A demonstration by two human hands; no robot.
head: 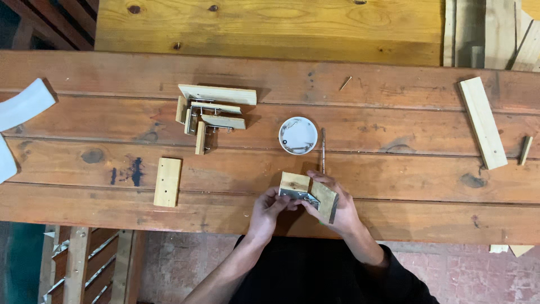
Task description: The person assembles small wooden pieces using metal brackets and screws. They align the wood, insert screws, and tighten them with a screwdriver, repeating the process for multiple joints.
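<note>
Near the front edge of a long wooden workbench (pixel 394 169), both hands hold a small corner assembly (pixel 308 194): two short wood blocks joined at an angle by a metal bracket. My left hand (pixel 269 209) pinches the left block and bracket from below. My right hand (pixel 333 207) grips the right block. Just beyond them lie a thin screwdriver (pixel 323 149) and a round white dish (pixel 298 135) with small fasteners in it.
A pile of finished block-and-bracket pieces (pixel 211 112) lies at the centre left. A loose flat block (pixel 167 181) sits to the left, a longer plank (pixel 482 121) and a small peg (pixel 525 150) to the right. White material (pixel 22 104) lies at the far left.
</note>
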